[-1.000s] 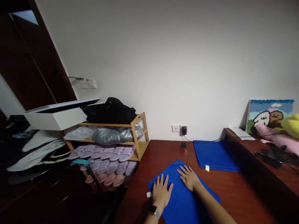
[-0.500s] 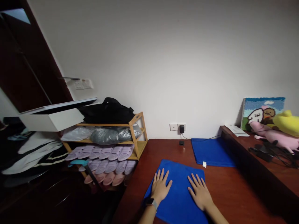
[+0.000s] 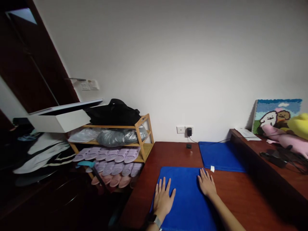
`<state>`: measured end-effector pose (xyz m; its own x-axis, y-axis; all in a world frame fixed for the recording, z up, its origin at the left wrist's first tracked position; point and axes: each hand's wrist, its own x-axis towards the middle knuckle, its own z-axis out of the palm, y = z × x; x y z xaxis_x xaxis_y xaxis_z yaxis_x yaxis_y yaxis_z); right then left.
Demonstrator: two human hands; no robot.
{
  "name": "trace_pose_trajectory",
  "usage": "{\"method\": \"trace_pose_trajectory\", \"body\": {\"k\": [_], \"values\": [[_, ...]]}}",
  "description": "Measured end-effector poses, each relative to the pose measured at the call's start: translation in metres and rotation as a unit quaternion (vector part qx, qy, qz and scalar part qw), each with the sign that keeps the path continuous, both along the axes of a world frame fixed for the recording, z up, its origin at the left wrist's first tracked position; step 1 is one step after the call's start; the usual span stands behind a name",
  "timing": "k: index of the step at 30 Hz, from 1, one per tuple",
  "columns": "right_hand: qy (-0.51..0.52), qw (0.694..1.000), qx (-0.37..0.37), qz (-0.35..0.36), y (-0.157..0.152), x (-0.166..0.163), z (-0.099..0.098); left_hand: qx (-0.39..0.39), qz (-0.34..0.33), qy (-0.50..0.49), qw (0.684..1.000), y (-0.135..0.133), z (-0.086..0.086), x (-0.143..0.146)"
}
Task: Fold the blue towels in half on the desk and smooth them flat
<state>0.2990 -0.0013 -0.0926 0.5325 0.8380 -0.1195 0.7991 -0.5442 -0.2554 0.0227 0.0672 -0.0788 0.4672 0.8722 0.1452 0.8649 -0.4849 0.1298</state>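
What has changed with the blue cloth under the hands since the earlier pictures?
The near blue cloth has turned counterclockwise, so its far edge now runs roughly along the wall. The right hand moved to its far right corner. The left hand stayed flat on its left part; the other blue cloth stayed in place.

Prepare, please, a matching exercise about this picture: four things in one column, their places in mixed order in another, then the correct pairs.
Column 1
1. left hand
2. right hand
3. black bag
4. far blue cloth

Column 2
A. on top of the wooden rack
B. at the far right corner of the near blue cloth
C. by the wall
D. on the left side of the near blue cloth

Pairs: 1-D, 2-B, 3-A, 4-C
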Motion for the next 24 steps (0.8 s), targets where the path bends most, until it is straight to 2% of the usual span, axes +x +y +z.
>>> {"method": "trace_pose_trajectory", "body": {"k": [11,15,20,22,24], "values": [[-0.025,0.999,0.021,0.022,0.001,0.0,-0.014,0.027,0.003,0.004,1.0,0.002,-0.004,0.001],[-0.028,0.999,0.029,0.025,0.002,0.001,-0.017,0.043,-0.055,-0.025,0.997,0.008,0.0,0.034],[-0.035,0.999,0.027,0.022,0.002,0.001,-0.019,-0.013,-0.119,-0.037,0.992,0.023,-0.002,0.101],[-0.037,0.999,0.026,0.023,0.003,0.001,-0.021,-0.03,-0.113,-0.034,0.993,0.034,-0.006,0.108],[-0.04,0.999,0.025,0.025,0.003,0.002,-0.024,-0.035,-0.086,-0.026,0.995,0.049,-0.009,0.096]]}}
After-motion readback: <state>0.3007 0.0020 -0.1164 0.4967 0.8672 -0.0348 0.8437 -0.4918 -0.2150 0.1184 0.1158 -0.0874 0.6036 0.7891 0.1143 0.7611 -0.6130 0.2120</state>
